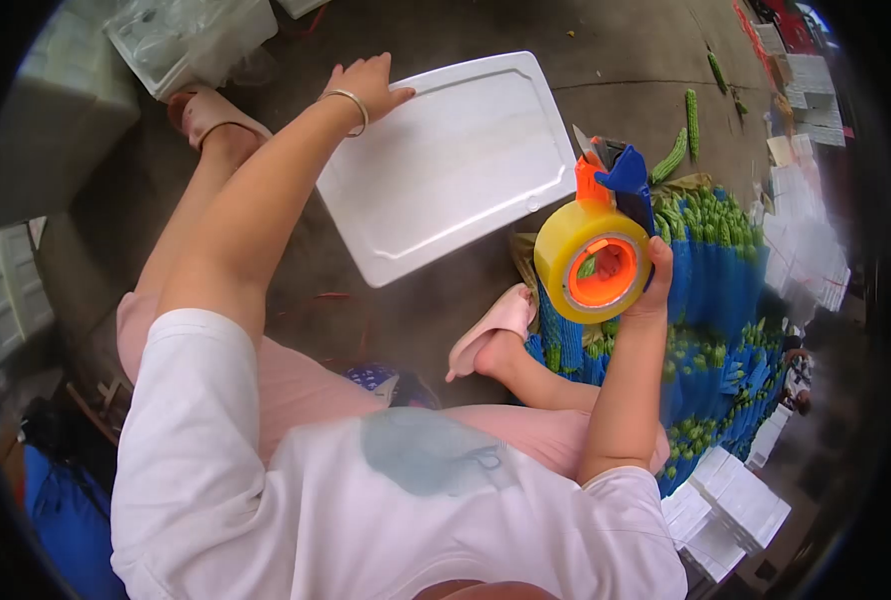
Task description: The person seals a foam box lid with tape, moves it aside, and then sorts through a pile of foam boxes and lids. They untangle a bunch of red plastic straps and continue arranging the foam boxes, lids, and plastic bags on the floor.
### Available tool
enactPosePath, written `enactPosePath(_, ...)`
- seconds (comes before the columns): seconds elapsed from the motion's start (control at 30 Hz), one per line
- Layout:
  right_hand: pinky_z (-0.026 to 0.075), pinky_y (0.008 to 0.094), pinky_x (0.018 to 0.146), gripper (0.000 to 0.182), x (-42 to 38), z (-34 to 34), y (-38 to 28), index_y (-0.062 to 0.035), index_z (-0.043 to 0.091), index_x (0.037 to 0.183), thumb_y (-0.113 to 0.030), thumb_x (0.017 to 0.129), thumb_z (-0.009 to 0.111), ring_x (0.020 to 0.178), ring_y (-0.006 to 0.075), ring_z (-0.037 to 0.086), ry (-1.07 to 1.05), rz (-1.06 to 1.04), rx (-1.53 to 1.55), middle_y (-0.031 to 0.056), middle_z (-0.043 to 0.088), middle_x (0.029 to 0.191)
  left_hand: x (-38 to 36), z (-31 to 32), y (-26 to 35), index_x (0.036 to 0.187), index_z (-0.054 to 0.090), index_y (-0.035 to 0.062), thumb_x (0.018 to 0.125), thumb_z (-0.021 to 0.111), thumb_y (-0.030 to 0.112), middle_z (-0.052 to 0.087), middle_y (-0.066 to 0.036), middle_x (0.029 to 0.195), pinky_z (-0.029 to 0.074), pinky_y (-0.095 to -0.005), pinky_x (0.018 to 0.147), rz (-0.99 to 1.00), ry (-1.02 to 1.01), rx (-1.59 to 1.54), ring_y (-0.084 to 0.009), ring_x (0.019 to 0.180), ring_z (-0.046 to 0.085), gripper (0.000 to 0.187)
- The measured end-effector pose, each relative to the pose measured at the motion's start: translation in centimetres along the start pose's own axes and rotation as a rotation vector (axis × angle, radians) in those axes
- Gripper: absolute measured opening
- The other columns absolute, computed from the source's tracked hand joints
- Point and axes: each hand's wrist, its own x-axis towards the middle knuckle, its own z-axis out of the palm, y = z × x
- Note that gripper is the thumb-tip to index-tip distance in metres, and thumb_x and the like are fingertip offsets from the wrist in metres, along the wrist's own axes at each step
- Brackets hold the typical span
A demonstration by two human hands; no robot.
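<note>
A white foam box with its lid on [451, 165] stands on the floor between my feet. My left hand [364, 88], with a bangle at the wrist, rests on its upper left edge, fingers apart. In my right hand [651, 280] is a tape dispenser [594, 262] with a large yellow roll, an orange core and a blue and orange head. I hold it up beside the box's right side, my fingers partly hidden behind and inside the roll.
Green bitter gourds [711, 218] lie on blue sheeting at the right, with a few loose gourds [693, 125] on the floor beyond. An open white box with plastic bags [201, 35] stands at the upper left. White boxes [731, 505] sit at the lower right.
</note>
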Motion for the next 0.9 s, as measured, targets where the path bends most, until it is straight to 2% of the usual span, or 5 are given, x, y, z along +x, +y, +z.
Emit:
enactPosePath(0.23, 0.048, 0.0358, 0.093, 0.082, -8.0, 9.1, 0.3, 0.0050, 0.040, 0.134, -0.038, 0.072, 0.070, 0.108, 0.0252, 0.059, 0.144, -0.179, -0.183, 0.0186, 0.055, 0.123, -11.8, 1.4, 8.3, 0.119, 0.056, 0.0037, 0.088, 0.053, 0.044, 0.063, -0.017, 0.110, 0.046, -0.0402, 0.085, 0.413, 0.257, 0.162, -0.0317, 0.099, 0.060, 0.051)
enactPosePath(0.47, 0.049, 0.0300, 0.082, 0.072, -11.7, 11.3, 1.9, 0.0004, 0.048, 0.132, -0.011, 0.065, 0.075, 0.092, 0.0195, 0.061, 0.248, -0.544, -0.839, 0.0123, 0.060, 0.108, -19.5, -0.9, 12.5, 0.096, 0.066, 0.0051, 0.092, 0.043, 0.056, 0.061, -0.002, 0.077, 0.045, -0.0227, 0.058, 0.256, -0.568, -1.256, -0.0091, 0.069, 0.057, 0.056)
enactPosePath(0.67, 0.049, 0.0289, 0.058, 0.075, -12.4, 12.0, 2.7, -0.0133, 0.057, 0.127, -0.010, 0.055, 0.078, 0.064, 0.0222, 0.056, 0.329, -0.534, -1.325, 0.0102, 0.053, 0.079, -16.7, 1.5, 13.5, 0.083, 0.065, 0.0022, 0.093, 0.056, 0.030, 0.060, 0.001, 0.069, 0.043, -0.0228, 0.060, 0.416, -0.163, -1.007, -0.0075, 0.064, 0.048, 0.031)
enactPosePath(0.83, 0.049, 0.0324, 0.057, 0.075, -17.7, 6.7, 3.2, -0.0146, 0.058, 0.126, -0.013, 0.054, 0.079, 0.065, 0.0251, 0.058, 0.300, -0.257, -1.549, 0.0108, 0.053, 0.081, -5.5, 4.1, 5.2, 0.082, 0.065, 0.0013, 0.091, 0.054, 0.034, 0.064, -0.010, 0.073, 0.045, -0.0321, 0.066, 0.157, 0.262, -0.656, -0.0185, 0.065, 0.056, 0.035)
enactPosePath(0.9, 0.049, 0.0338, 0.058, 0.075, -18.9, 3.5, 5.2, -0.0146, 0.057, 0.126, -0.013, 0.054, 0.079, 0.068, 0.0261, 0.058, 0.278, -0.120, -1.581, 0.0115, 0.054, 0.083, -3.4, 7.3, 2.1, 0.083, 0.065, 0.0013, 0.092, 0.052, 0.034, 0.064, -0.012, 0.073, 0.045, -0.0332, 0.068, 0.048, 0.182, -0.531, -0.0219, 0.067, 0.056, 0.036)
